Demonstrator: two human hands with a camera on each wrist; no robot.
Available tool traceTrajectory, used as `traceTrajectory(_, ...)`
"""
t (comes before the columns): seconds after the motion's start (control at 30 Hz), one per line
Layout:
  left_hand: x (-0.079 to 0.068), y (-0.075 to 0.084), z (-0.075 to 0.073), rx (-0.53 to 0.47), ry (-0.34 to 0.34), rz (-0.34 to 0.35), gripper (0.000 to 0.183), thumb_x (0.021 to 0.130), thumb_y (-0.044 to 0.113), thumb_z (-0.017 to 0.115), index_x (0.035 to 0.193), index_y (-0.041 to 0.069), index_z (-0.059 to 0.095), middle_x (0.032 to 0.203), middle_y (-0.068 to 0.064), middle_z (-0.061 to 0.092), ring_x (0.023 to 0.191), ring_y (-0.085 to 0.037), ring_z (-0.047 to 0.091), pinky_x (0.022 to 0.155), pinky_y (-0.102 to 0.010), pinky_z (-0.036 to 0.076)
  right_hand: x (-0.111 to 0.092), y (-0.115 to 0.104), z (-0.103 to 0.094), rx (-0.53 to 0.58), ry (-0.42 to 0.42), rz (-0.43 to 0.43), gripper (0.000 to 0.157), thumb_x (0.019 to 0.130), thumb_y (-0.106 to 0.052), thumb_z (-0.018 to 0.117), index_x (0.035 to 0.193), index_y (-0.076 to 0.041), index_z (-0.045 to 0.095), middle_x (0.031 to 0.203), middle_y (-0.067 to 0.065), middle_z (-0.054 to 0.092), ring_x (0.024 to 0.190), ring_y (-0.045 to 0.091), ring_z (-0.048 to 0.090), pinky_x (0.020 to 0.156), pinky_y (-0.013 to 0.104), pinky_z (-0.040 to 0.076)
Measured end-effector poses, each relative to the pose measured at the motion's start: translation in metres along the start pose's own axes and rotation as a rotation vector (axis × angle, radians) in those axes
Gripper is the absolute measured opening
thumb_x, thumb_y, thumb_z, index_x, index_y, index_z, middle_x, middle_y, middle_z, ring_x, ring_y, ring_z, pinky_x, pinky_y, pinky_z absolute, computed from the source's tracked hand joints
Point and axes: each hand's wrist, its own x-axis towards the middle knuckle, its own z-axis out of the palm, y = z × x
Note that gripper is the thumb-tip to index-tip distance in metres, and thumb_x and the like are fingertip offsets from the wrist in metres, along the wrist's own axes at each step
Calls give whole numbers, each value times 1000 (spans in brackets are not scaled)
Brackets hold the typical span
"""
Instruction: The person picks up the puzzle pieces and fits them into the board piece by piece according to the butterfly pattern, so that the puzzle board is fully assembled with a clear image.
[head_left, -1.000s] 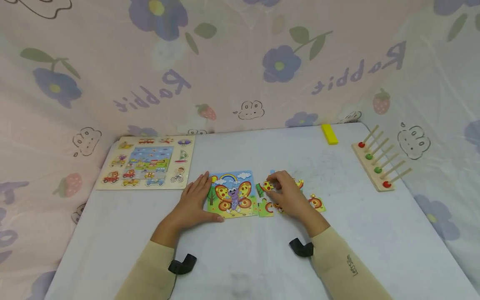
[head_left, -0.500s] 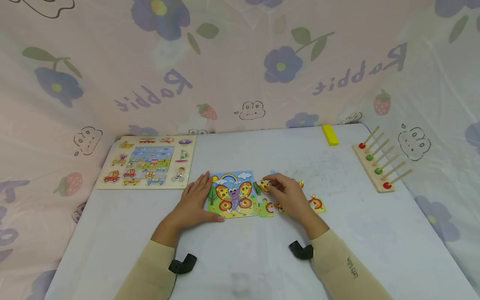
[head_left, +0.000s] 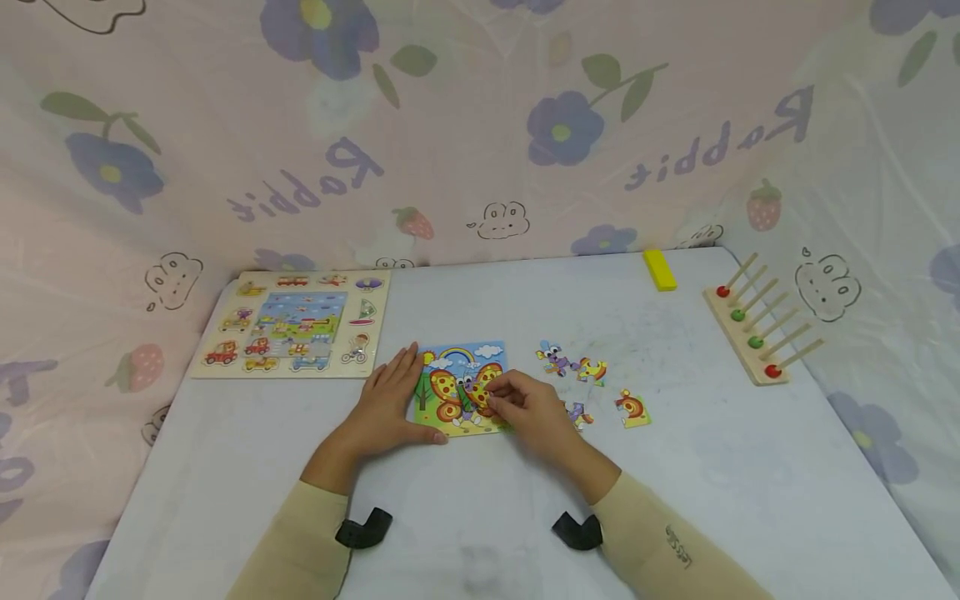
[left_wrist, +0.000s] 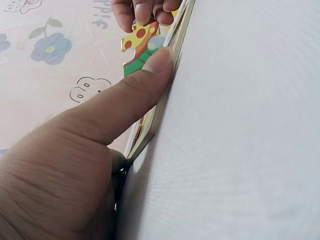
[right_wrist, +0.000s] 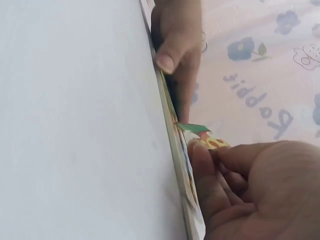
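A square butterfly picture board (head_left: 452, 354) lies on the table in the head view. My left hand (head_left: 384, 415) rests along its left side with straight fingers, the thumb at the lower edge. Over the board's right half, my right hand (head_left: 536, 417) pinches a jigsaw piece (left_wrist: 142, 39), green and yellow with red dots, between thumb and fingers. In the right wrist view the piece (right_wrist: 196, 129) stands tilted at the board's surface. Right of the board lie loose jigsaw pieces: a purple one (head_left: 555, 360), a yellow one (head_left: 592, 370), an orange-swirl one (head_left: 633, 408) and one partly behind my right hand (head_left: 578, 415).
A wooden vehicle puzzle board (head_left: 367, 342) lies at the back left. At the right stands a wooden peg rack (head_left: 750, 342) with red and green beads. A yellow block (head_left: 660, 270) lies near the back edge, before a patterned curtain (head_left: 450, 167).
My right hand has moved left, carrying the green-and-yellow jigsaw piece from beside the butterfly board to over it. The purple and yellow pieces are now uncovered. My left hand stays in place.
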Motion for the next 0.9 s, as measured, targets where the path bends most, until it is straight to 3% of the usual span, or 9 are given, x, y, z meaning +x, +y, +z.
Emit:
traceTrajectory(0.2,0,-1,1,7,-3,6,144,72,75,91,174,3,18,182,-7,2,166,-27,-2,129,-59,0,7,0,16,59,-23,-9,13,105,0,71,118,-1,74,101,9,76,88,24,76,79,31,63)
traceTrajectory(0.37,1,-1,1,12,-7,-5,144,72,77,90,174,6,17,182,-5,0,166,-25,-3,129,-58,-1,16,-4,30,20,6,-6,12,104,0,73,115,-3,74,99,6,75,86,20,75,78,28,62)
traceTrajectory(0.5,1,-2,1,7,-10,-8,144,72,76,90,174,6,18,182,-4,0,166,-25,-4,129,-58,-1,25,-7,40,29,40,18,13,103,2,72,115,0,73,98,7,73,85,18,74,75,29,63)
traceTrajectory(0.63,0,-2,0,5,-12,-7,143,73,75,90,174,5,18,182,-5,0,166,-25,-4,129,-58,-1,33,-8,48,44,22,60,15,103,2,71,118,3,74,99,7,74,85,17,74,75,29,63)
traceTrajectory(0.8,0,-2,-1,5,-10,-5,142,73,75,90,174,4,19,182,-5,1,166,-25,-3,129,-58,-1,35,-11,51,-38,-8,86,25,104,-4,71,128,1,74,105,5,77,87,11,74,77,26,60)
traceTrajectory(0.9,0,-2,-1,2,-10,-6,142,73,76,89,174,4,19,182,-5,1,166,-24,-3,129,-57,-1,32,-13,51,-135,-9,51,28,103,-4,72,131,0,74,111,6,74,88,11,70,75,28,58)
